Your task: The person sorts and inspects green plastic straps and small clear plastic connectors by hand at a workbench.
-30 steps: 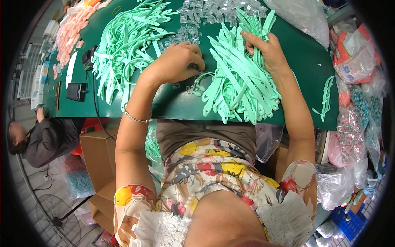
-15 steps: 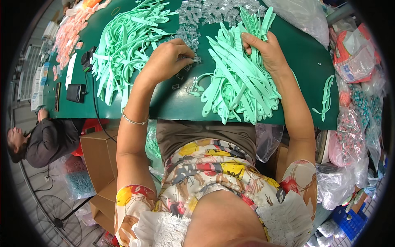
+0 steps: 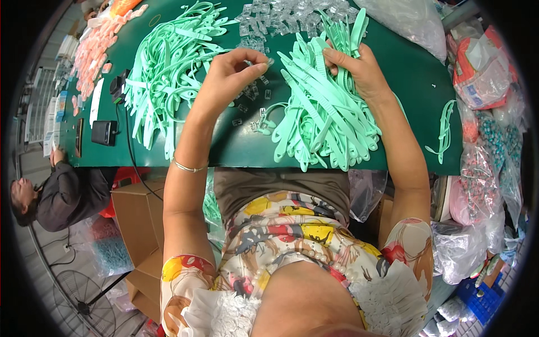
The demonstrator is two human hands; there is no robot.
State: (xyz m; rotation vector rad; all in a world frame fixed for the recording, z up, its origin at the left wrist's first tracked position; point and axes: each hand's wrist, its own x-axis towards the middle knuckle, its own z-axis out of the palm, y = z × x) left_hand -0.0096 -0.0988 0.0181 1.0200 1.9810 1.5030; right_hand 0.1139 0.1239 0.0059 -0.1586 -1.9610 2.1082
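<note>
My left hand (image 3: 236, 73) pinches a small clear plastic clip (image 3: 270, 62) between thumb and forefinger, above the dark green tabletop. Several loose clear clips (image 3: 242, 107) lie below it on the table. At the right, my right hand (image 3: 355, 67) is closed round the upper ends of some mint-green silicone straps (image 3: 348, 33). Beneath that hand and beside it spreads a heap of the same straps (image 3: 325, 118), reaching the table's near edge. A larger pile of clear clips (image 3: 292, 17) lies beyond both hands.
Another heap of mint-green straps (image 3: 160, 78) sits to the left. Farther left are peach-coloured pieces (image 3: 92, 62) and a black box with a cable (image 3: 103, 132). A few straps (image 3: 445, 132) lie far right, near bagged goods (image 3: 477, 185). A person (image 3: 62, 194) sits at the left edge.
My left hand has lifted away from the loose clips, slightly right and farther from me, with a clip at its fingertips. My right hand keeps its hold on the straps.
</note>
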